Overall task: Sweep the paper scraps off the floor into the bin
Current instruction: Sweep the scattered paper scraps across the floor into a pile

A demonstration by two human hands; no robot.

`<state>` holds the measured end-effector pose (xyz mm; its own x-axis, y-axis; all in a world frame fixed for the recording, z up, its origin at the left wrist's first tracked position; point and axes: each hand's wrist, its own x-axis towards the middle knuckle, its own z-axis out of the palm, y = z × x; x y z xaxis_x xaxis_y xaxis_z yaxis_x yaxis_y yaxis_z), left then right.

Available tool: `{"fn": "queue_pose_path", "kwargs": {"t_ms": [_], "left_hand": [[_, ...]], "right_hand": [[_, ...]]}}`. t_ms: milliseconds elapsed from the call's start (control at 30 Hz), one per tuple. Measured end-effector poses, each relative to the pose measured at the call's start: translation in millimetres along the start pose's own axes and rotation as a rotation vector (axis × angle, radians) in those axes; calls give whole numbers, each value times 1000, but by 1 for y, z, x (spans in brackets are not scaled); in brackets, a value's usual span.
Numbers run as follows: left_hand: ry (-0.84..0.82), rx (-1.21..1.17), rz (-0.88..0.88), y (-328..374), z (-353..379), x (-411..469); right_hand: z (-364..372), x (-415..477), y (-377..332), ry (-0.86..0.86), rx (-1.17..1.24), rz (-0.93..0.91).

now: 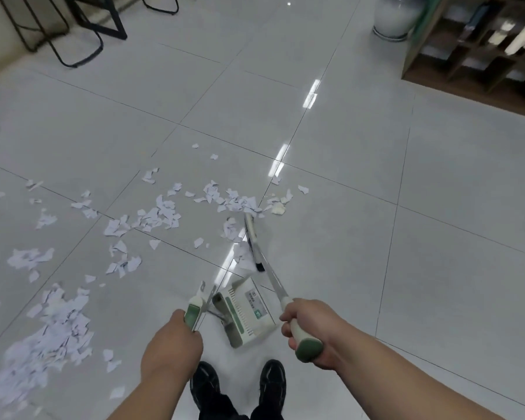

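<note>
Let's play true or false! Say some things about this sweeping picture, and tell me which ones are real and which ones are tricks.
1. The right hand holds the broom. True.
2. The left hand holds nothing. False: it grips the handle of the dustpan.
3. All the paper scraps are inside the dustpan. False: lots of them lie spread over the floor.
4. The person wears black shoes. True.
5. A shelf stands at the far right of the room. True.
</note>
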<state>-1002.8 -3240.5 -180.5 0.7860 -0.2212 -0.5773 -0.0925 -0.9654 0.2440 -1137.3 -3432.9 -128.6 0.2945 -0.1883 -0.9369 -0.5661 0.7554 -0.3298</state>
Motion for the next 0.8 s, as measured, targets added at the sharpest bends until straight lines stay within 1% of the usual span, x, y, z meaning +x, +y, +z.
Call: {"fn": "queue_pose_path", "kwargs": {"t_ms": [167, 333, 467, 600, 700, 800], "left_hand": [[-11, -11, 16, -11, -2, -4], [35, -63, -45, -37, -18, -15], [93, -148, -129, -57, -39, -9], [124, -203, -204, -71, -54, 7], [160, -200, -206, -77, -63, 27], [162, -183, -212, -80, -66, 46]], "right_hand": [[-9, -8, -18, 31, -41, -77], [-27, 5, -47, 144, -179, -138], [-38, 38, -83, 258, -268, -124], [-41, 76, -120, 338, -330, -137], [-39, 107, -143, 365, -337, -140], [-34, 137, -155, 380, -362, -125]]}}
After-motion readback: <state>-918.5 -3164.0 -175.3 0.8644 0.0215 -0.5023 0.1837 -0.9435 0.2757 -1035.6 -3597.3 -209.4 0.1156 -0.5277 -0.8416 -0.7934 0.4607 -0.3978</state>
